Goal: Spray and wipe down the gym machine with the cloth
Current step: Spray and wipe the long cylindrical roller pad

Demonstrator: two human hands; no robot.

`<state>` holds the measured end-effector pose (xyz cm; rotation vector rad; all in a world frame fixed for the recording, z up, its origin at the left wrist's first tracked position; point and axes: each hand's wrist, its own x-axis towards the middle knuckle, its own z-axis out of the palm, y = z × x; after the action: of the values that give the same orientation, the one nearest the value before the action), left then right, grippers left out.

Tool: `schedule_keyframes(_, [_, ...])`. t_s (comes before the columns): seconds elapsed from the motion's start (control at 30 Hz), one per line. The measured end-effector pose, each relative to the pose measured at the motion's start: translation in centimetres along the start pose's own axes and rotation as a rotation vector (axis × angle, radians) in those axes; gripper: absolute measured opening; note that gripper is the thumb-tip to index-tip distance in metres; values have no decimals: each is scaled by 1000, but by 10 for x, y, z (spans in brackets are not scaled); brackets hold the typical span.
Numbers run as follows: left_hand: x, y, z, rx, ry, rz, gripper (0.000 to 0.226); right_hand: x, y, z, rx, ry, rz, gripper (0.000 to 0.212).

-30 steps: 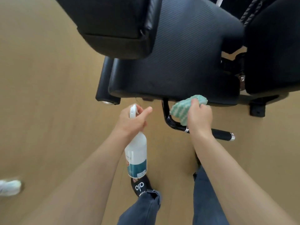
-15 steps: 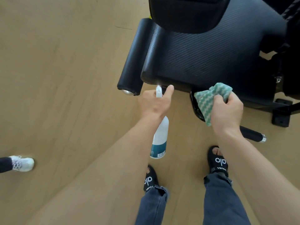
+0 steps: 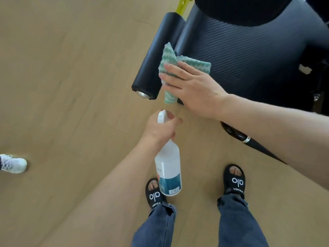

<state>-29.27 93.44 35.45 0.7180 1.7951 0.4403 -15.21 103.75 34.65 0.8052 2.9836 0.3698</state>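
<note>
Moving from spraying into wiping, I am now pressing the cloth [image 3: 185,64] under my flat right hand [image 3: 194,91] on the seat pad's [image 3: 249,56] near-left edge, my left hand [image 3: 160,130] gripping the spray bottle [image 3: 168,168] lowered nearer me

Seen from above, a person with both forearms bare, no sleeves, watch or rings showing on the left hand [image 3: 161,129] or the right hand [image 3: 194,90]. Blue denim jeans [image 3: 238,221] with frayed, raw-cut hems reach the ankles. Black open-toed slide sandals [image 3: 234,180] each carry a white "alo" logo across the strap, toes exposed.
</note>
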Motion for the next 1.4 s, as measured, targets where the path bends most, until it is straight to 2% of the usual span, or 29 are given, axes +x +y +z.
schedule_keyframes(0.03, [2, -8, -7, -4, 20, -38, 20, 7, 9, 3, -264, -128, -115, 58])
schedule_keyframes(0.1, [4, -20, -17, -2, 33, -90, 24, 19, 21, 2, -647, -231, -305, 63])
schedule_keyframes(0.2, [4, -25, -15, 35, 0, -91, 28, 26, 25, -1, -894, -295, -496, 66])
schedule_keyframes(0.37, [-5, -12, 9, -40, 25, -114, 33, -38, 57, 2, -884, -402, -646, 68])
schedule_keyframes(0.43, [-11, -2, 22, -96, 27, -116, 25, -85, 70, 2, -801, -502, -650, 60])
schedule_keyframes(0.53, [-20, 12, 42, -122, -3, -83, 27, -127, 74, -1, -766, -693, -713, 54])
schedule_keyframes(0.63, [-27, 23, 59, -163, 1, -84, 22, -101, 75, -6, -757, -568, -752, 54])
schedule_keyframes(0.77, [-29, 24, 65, -228, 47, -149, 20, -21, 68, -20, -883, -292, -757, 71])
schedule_keyframes(0.83, [-29, 21, 65, -253, 68, -182, 23, -4, 59, -17, -949, -261, -746, 73])
schedule_keyframes(0.9, [-28, 17, 67, -286, 85, -194, 24, -14, 59, -6, -982, -321, -751, 72])
schedule_keyframes(1.07, [-28, 15, 78, -313, 30, -175, 28, -109, 81, 18, -968, -580, -948, 64])
schedule_keyframes(1.2, [-31, 13, 89, -297, -8, -173, 31, -160, 86, 30, -959, -634, -915, 73])
schedule_keyframes(1.4, [-34, 11, 88, -344, -7, -138, 28, -214, 100, 38, -864, -791, -1064, 60])
